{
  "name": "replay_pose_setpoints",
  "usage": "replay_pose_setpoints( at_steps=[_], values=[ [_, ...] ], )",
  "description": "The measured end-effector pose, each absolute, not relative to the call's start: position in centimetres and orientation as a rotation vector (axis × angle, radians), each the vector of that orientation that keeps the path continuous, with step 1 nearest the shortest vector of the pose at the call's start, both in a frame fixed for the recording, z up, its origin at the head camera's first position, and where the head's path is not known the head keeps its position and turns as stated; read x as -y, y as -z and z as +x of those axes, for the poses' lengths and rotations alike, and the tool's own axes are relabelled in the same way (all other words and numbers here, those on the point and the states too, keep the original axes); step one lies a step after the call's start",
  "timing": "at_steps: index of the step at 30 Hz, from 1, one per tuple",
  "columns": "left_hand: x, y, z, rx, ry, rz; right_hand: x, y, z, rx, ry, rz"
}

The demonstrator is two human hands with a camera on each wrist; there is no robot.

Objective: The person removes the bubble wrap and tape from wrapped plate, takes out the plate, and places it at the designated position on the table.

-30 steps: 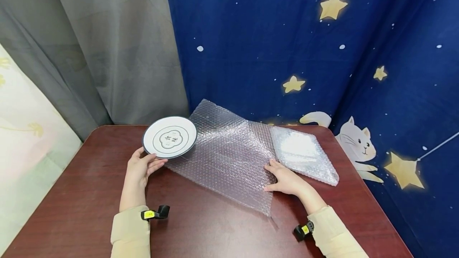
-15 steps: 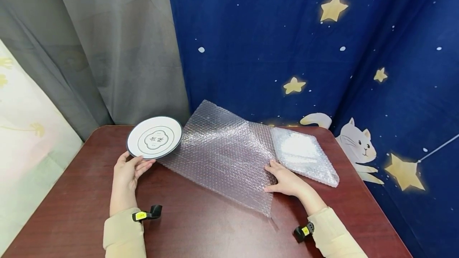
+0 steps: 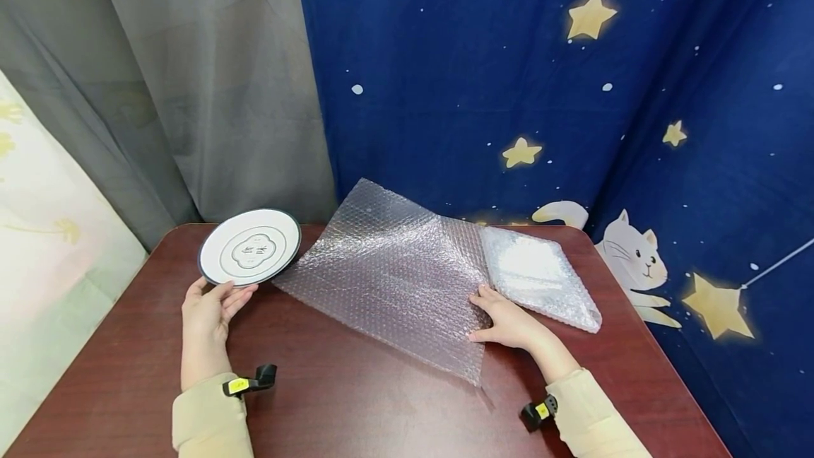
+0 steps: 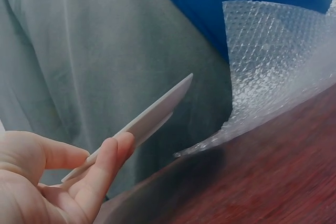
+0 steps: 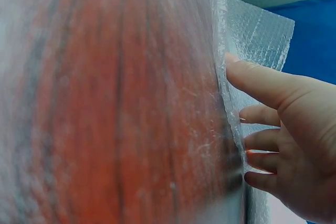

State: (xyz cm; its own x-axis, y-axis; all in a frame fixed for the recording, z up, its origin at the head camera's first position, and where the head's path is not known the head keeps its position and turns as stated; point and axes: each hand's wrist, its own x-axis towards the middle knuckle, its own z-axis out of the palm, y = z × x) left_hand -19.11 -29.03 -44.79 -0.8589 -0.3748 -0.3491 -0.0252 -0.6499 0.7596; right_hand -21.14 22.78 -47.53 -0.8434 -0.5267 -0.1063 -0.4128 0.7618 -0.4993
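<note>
Over the left part of the bench (image 3: 356,408), a round white plate (image 3: 249,249), dark line at its edge, pinched at the near side by the left hand (image 3: 206,309): thumb on top, fingers beneath. Right hand (image 3: 509,316) well apart from it, fingers spread and grasping nothing, tips touching a bubble-wrap sheet (image 3: 394,274) just beside a shiny wrapped bundle (image 3: 540,274); cannot tell whether sheet and bundle are joined. Risks, as judged: hold is one-sided, so the plate's weight hangs out past the fingertips; smooth glaze plus a loosened pinch could let the far side dip, slip or knock the wood. Sheet is springy, its left end standing off the surface in the left wrist view; if the light right-hand contact lifts, it may curl or slide. Orientation: plate's printed face up, towards the head camera, underside down; round, so no true long axis. Near edge in the fingers, free edge pointing away; left wrist view gives it almost edge-on, sloping up from thumb to free edge.
</note>
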Motion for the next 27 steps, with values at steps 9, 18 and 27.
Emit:
replay_pose_setpoints(
  at_steps=[9, 18, 27],
  values=[
    [30.1, 45.1, -18.6, 1.15, 2.547, 0.783, -22.8, 47.4, -21.1, -2.718, 0.689, -0.727],
    [30.7, 45.7, -18.3, 1.1, 2.515, 0.829, -22.8, 47.6, -21.1, -2.721, 0.7, -0.728],
    [31.3, 46.4, -18.2, 0.997, 2.502, 0.855, -22.8, 47.6, -21.1, -2.72, 0.693, -0.726]
  ],
)
